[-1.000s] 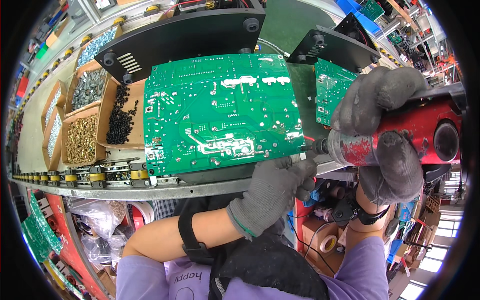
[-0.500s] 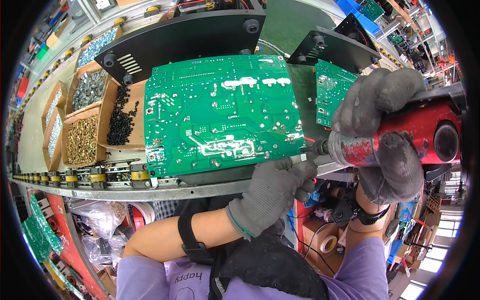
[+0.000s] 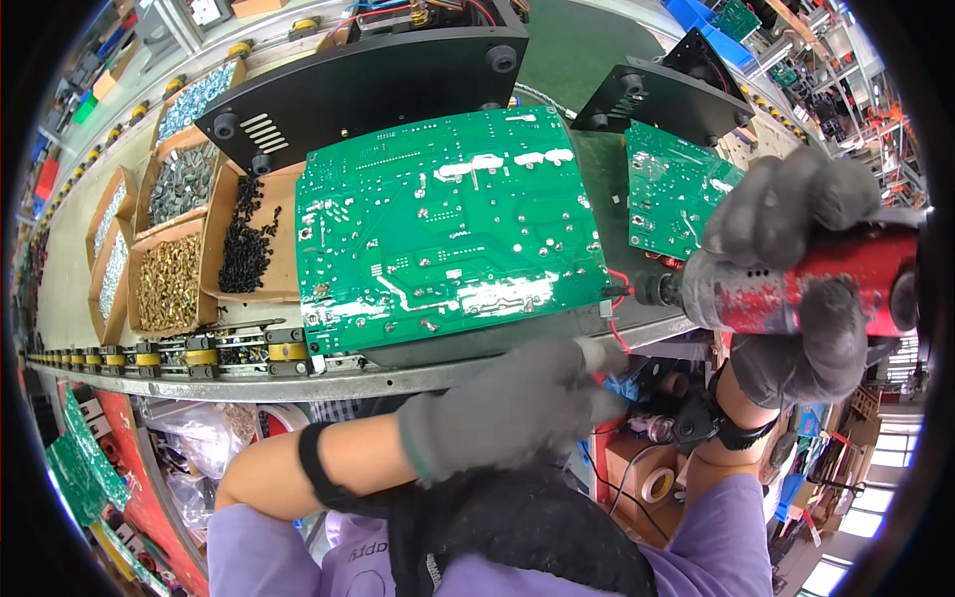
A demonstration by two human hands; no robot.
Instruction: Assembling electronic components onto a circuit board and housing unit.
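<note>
Driver at the board's corner, left hand just a blur

So the big green circuit board (image 3: pixel 453 229) lies solder side up near the front edge of the surface (image 3: pixel 75 279), over something dark. The right hand (image 3: pixel 776 214) is wrapped firmly around a red power driver (image 3: pixel 860 274), bit aimed at the board's near right corner. Can't tell if the tip actually touches. A red wire (image 3: pixel 615 333) loops right beside it

Left hand (image 3: pixel 507 403) is well apart from the right, just below the board's front edge, too smeared to tell if its fingers grip anything

My read: this is the driver step at that corner. Any next move there calls for a steady board, a straight bit and that wire kept clear. Black screws (image 3: pixel 247 244) sit in a cardboard tray (image 3: pixel 284 224) just left of the board, handy enough
</note>
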